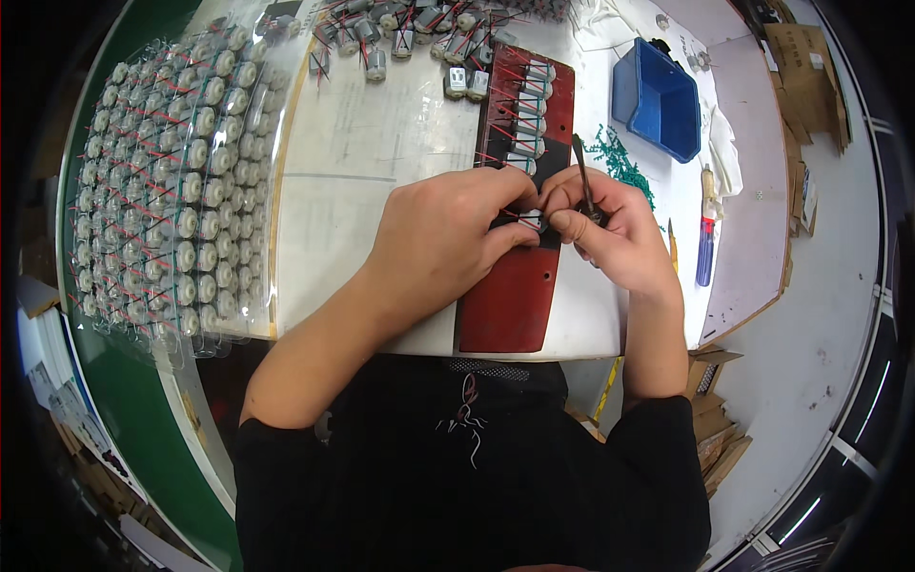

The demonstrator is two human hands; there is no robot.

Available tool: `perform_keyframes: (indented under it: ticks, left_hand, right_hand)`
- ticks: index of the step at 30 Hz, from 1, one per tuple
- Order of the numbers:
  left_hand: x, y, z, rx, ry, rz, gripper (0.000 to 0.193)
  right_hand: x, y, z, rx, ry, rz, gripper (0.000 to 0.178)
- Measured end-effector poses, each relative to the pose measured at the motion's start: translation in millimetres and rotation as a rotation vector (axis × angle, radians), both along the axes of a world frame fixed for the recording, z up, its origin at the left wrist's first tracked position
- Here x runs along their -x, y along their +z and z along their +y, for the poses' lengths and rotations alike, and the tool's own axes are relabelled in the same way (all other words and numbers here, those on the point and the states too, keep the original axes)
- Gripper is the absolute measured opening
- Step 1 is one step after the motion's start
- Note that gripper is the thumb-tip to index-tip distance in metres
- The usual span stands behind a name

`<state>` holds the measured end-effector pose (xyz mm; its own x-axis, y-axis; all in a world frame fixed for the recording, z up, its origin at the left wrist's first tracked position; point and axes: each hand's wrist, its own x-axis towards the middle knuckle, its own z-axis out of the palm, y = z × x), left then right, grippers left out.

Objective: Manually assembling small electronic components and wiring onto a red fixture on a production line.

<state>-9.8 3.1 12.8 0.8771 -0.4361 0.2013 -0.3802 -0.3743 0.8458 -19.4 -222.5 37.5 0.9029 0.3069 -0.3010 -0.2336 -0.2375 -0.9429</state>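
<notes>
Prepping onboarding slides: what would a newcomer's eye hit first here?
Probably the big block of tray-packed motors filling the left side. Next, mid-picture, the dark red board with its row of motors; over it the left hand pinches a small motor, while the right hand holds a slim dark tool. Then the bright blue bin, upper right.

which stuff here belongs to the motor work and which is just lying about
Likely in the job: motor in left hand, dark tool in right hand, red board, row of motors, loose motors, green bits

Likely just lying about: blue-handled tool, cardboard
</notes>
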Motion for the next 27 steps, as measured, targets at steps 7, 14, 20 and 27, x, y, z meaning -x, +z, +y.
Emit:
perform_keyframes:
  ticks: [7, 14, 20, 27]
  left_hand:
    - [1, -1, -1, -0.002, -0.003, -0.008, 0.027]
    - [0, 1, -2, -0.005, -0.012, 0.029, 0.025]
    - [1, 2, -2, -0.022, -0.002, 0.042, 0.025]
    - [0, 0, -2, -0.007, -0.014, 0.045, 0.025]
  right_hand:
    - [3, -5, 4, 0.134, -0.001, -0.107, 0.012]
    - [3, -2, 5, 0.182, 0.009, -0.159, 0.010]
    - [-3, 11, 4, 0.144, 0.052, -0.031, 0.010]
    - [-2, 11, 5, 0.207, 0.061, -0.064, 0.009]
